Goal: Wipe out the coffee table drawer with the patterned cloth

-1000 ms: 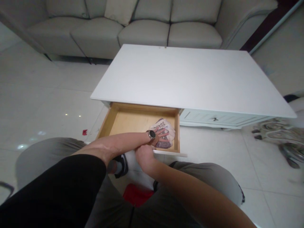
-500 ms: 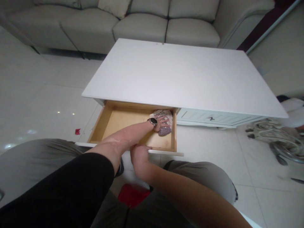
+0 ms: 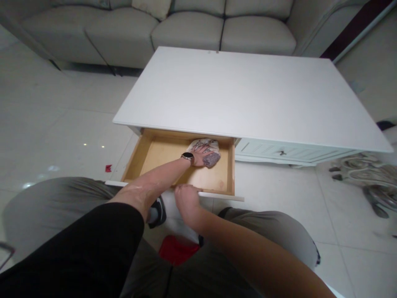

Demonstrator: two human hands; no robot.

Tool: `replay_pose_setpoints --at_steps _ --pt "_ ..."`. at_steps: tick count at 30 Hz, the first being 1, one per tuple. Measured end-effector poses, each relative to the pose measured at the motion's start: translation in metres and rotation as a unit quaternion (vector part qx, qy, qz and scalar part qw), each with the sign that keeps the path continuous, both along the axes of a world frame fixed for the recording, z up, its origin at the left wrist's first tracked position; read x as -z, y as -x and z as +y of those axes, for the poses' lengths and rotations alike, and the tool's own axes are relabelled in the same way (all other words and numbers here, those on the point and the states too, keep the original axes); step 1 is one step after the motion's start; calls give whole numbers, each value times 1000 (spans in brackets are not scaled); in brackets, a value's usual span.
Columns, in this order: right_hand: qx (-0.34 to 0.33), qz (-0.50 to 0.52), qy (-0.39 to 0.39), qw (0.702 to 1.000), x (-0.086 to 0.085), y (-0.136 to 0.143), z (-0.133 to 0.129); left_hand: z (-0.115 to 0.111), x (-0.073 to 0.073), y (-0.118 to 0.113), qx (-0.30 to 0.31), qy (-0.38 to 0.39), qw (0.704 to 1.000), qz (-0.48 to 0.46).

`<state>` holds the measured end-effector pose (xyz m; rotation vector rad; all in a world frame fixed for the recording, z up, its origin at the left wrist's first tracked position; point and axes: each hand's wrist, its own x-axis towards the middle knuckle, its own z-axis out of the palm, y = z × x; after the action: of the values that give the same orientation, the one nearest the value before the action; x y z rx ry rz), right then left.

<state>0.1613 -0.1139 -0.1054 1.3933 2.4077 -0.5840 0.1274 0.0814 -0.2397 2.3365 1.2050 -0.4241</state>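
My left hand [image 3: 200,156], with a round watch at the wrist, lies palm down with fingers spread over a patterned white and purple-grey cloth [image 3: 212,159]. The cloth is bunched on the bottom of a pulled-out wooden drawer [image 3: 158,151], right of its middle. Close in front, my right hand [image 3: 187,199] is closed over the top edge of the drawer's white front panel [image 3: 220,196]; its fingertips are mostly hidden. My left forearm crosses over the near left part of the drawer.
Above the drawer spreads the white tabletop [image 3: 245,95], with a second, closed drawer [image 3: 263,151] to the right. A grey sofa [image 3: 186,31] stands behind. Red scraps [image 3: 108,168] and a red object [image 3: 176,249] lie on the tiled floor. Ornate furniture legs [image 3: 366,174] stand at right.
My left hand has slid the cloth leftward and slightly back, away from the drawer's right wall. My right hand keeps its hold on the front panel. The view has shifted a little.
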Motion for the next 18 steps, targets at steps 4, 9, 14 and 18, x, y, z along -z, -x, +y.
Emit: replay_pose_setpoints --at_steps 4,9,14,18 --pt "17 -45 -13 999 -5 0 -1 -3 1 53 -85 -22 995 44" --pt "15 -25 13 1000 -3 1 0 -5 3 149 -219 -43 967 122" --pt "15 -15 41 999 -2 0 0 -15 0 203 -231 -33 961 146" --pt "13 -16 44 999 -3 -1 0 -33 -2 201 -221 5 963 153"
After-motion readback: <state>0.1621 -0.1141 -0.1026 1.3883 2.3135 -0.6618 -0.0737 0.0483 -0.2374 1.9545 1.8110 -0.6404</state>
